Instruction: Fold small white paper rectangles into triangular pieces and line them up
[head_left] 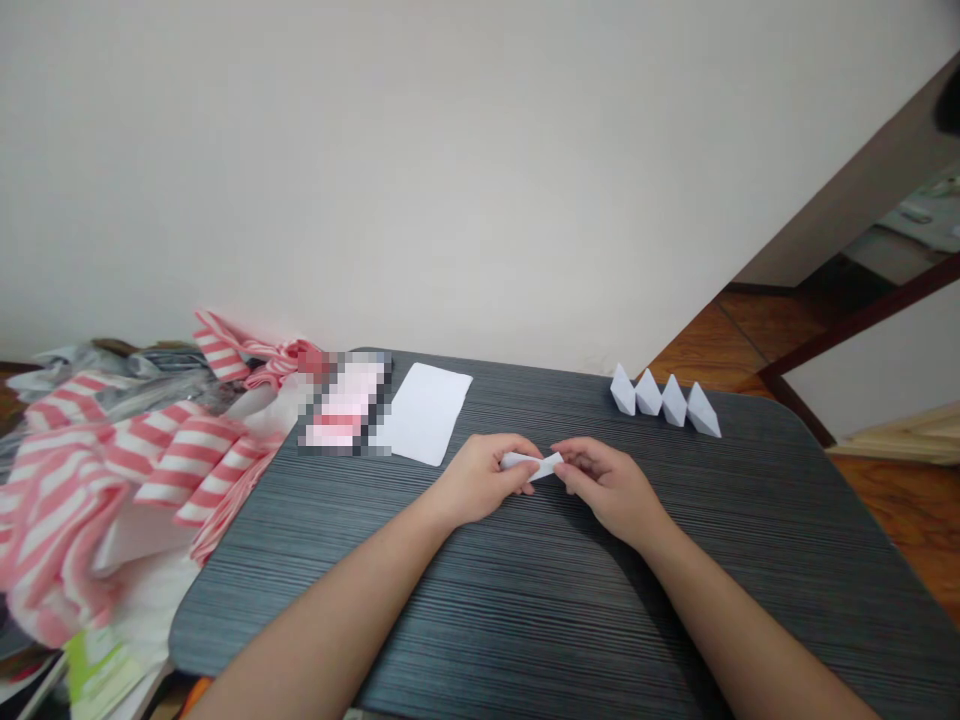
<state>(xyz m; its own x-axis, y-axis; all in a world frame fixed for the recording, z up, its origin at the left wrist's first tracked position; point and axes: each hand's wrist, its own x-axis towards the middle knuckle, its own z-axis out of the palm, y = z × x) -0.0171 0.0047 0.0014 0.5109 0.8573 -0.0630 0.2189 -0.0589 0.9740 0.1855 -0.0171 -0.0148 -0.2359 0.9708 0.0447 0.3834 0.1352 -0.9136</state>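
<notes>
A small folded piece of white paper is held just above the dark table, between my two hands. My left hand pinches its left part, with the thumb on top and fingers curled behind. At its right end, the thumb and fingertips of my right hand grip the corner. To the right and farther back, several white folded paper shapes with pointed tops stand in a row. A stack or sheet of white paper lies flat beyond my left hand.
A pixelated phone-like object lies left of the white paper on the dark wood-grain table. Pink-and-white striped cloth is heaped beyond the table's left edge. A pale wall rises behind the table.
</notes>
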